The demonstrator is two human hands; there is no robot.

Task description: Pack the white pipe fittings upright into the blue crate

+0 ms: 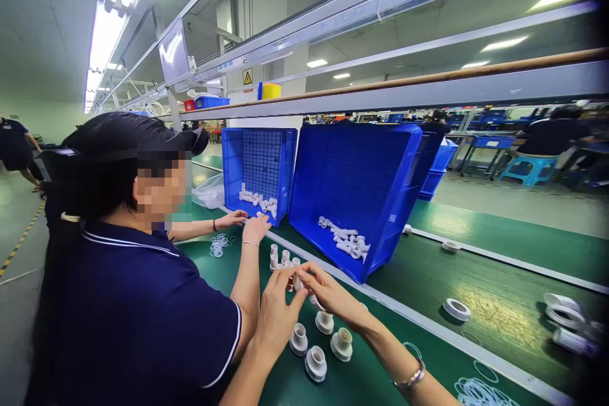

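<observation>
My left hand (280, 304) and my right hand (333, 295) meet over the green work surface, fingertips pinched around a small white plastic pipe fitting (297, 282). Fingers cover much of it. Another white piece (314, 301) shows under my right hand; whether I hold it I cannot tell. Just below stand several white flanged fittings (316, 363), wide end down. Behind my fingers are several upright white fittings (274, 256), partly hidden. Thin clear rings (480, 391) lie in a pile at the lower right, beyond my bracelet.
Close on my left, a co-worker (157, 304) reaches toward a tilted blue crate (228, 165). A larger tilted blue crate (352, 158) holds white fittings. A conveyor belt (404, 266) carries white rings (457, 309). More thin rings (221, 245) lie by the co-worker. A shelf rail (380, 92) runs overhead.
</observation>
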